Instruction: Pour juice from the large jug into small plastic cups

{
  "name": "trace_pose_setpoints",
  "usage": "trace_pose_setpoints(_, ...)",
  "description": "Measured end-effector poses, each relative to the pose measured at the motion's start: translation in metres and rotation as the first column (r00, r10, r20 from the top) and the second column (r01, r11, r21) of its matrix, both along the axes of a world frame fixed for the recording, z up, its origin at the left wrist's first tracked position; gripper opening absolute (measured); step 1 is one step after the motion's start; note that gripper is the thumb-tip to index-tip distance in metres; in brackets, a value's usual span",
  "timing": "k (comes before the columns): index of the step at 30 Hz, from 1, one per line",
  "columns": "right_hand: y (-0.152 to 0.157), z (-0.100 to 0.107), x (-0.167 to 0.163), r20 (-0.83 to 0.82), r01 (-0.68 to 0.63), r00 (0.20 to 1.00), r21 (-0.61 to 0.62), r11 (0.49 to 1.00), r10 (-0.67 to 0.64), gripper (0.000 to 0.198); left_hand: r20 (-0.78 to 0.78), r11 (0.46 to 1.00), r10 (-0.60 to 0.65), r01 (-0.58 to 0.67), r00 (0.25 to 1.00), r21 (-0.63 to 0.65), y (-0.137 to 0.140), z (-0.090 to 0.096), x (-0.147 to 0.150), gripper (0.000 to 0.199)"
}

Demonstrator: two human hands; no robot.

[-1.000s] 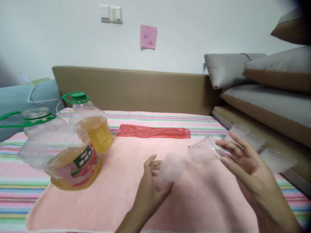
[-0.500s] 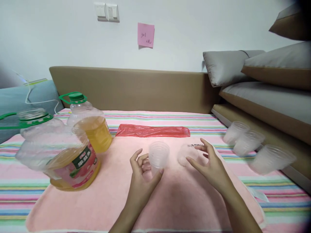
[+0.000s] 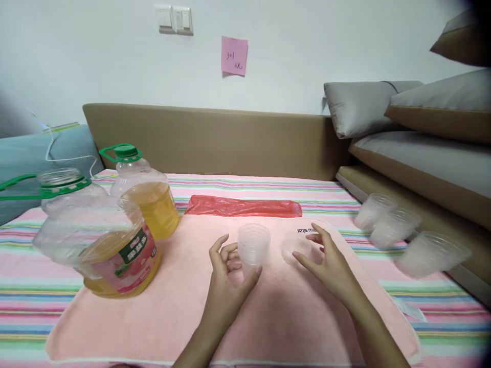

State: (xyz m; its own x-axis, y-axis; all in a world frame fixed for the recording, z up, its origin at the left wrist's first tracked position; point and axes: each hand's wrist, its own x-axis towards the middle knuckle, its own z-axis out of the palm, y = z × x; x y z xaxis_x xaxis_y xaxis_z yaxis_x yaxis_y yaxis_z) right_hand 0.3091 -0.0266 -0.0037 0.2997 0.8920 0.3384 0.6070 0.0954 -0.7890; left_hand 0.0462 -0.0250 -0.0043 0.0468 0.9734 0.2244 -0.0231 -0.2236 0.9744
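Gripping one clear plastic cup (image 3: 253, 244) in your left hand (image 3: 230, 286), you have the fingers of your right hand (image 3: 326, 263) curled about a second clear cup (image 3: 296, 247), blurred and just beside it, both over the pink mat (image 3: 153, 327). To your right are three more translucent cups (image 3: 395, 228), though you cannot tell whether any are nested stacks. On your left two jugs are partly filled with amber liquid: the uncapped front jug (image 3: 111, 245) with a fruit label, and the green-capped rear jug (image 3: 151, 202)
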Motion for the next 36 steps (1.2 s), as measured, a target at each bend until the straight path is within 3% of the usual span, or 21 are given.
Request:
trace_pose_setpoints(5, -0.004, 0.004, 0.004, -0.011, -0.043, 0.999, 0.029, 0.999, 0.043, 0.096, 0.009, 1.000, -0.014, 0.014, 1.000, -0.010, -0.001, 0.004, -0.001, 0.088)
trace_pose_setpoints(11, -0.022, 0.037, -0.006, 0.070, -0.121, 0.991, 0.169, 0.978, 0.111, 0.052, 0.017, 1.000, -0.016, 0.016, 1.000, -0.018, -0.001, 0.008, -0.001, 0.089)
trace_pose_setpoints(16, -0.037, 0.056, -0.038, -0.006, -0.303, 0.953, 0.021, 0.953, 0.303, 0.047, 0.044, 0.999, -0.023, 0.024, 0.999, -0.021, -0.003, 0.011, -0.001, 0.090)
trace_pose_setpoints(22, -0.036, 0.054, -0.082, -0.119, -0.362, 0.929, -0.097, 0.927, 0.351, 0.053, 0.153, 0.998, -0.037, 0.045, 0.988, -0.050, -0.006, 0.016, -0.002, 0.087)
trace_pose_setpoints(31, -0.038, 0.053, -0.095, -0.286, -0.356, 0.903, -0.073, 0.932, 0.322, 0.049, 0.225, 0.990, -0.135, 0.142, 0.965, -0.017, -0.007, 0.019, -0.006, 0.089)
trace_pose_setpoints(36, -0.037, 0.046, -0.088, -0.475, -0.400, 0.803, 0.021, 0.916, 0.361, 0.048, 0.194, 0.976, -0.216, 0.212, 0.957, 0.041, -0.006, 0.021, -0.015, 0.091)
